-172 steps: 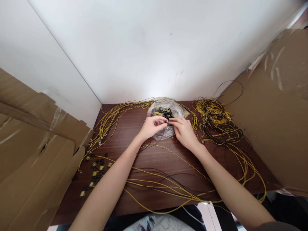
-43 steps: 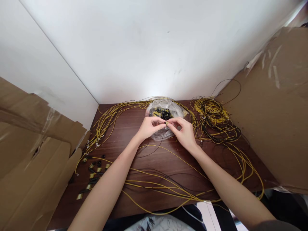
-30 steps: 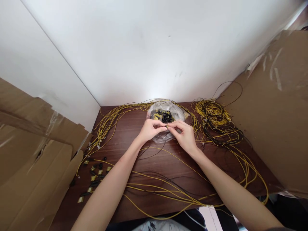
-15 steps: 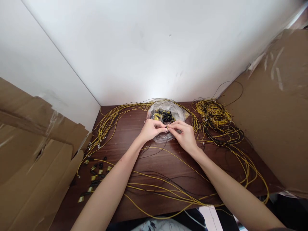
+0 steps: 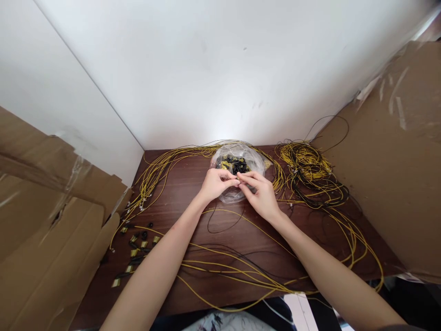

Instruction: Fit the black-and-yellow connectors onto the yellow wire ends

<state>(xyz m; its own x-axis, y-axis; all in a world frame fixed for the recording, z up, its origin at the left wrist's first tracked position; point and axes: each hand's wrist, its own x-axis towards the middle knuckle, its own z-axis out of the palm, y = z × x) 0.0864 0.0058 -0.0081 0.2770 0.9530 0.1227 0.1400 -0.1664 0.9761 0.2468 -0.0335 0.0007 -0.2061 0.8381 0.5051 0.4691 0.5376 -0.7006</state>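
Both hands meet over a clear plastic bag (image 5: pixel 230 196) at the middle of the table. My left hand (image 5: pixel 217 184) is closed in a pinch, thumb against fingers. Fingertip to fingertip with it, my right hand (image 5: pixel 259 191) pinches too. A thin black wire (image 5: pixel 224 232) droops in a loop below them, its ends running up to the fingers. Whatever small piece sits between the fingertips is hidden. Black and yellow parts (image 5: pixel 237 164) fill the bag just beyond my fingers.
Yellow wires (image 5: pixel 165 161) curve along the back left, and a tangled yellow and black bundle (image 5: pixel 306 165) lies at the right. Several black connectors with yellow tags (image 5: pixel 134 253) sit at the left. More yellow wires (image 5: pixel 241 273) cross the front. Cardboard (image 5: pixel 386 174) walls both sides.
The fingertips have shifted slightly, with my right fingers now higher against my left. The black wire has swung from a near-straight hang into a wider loop.
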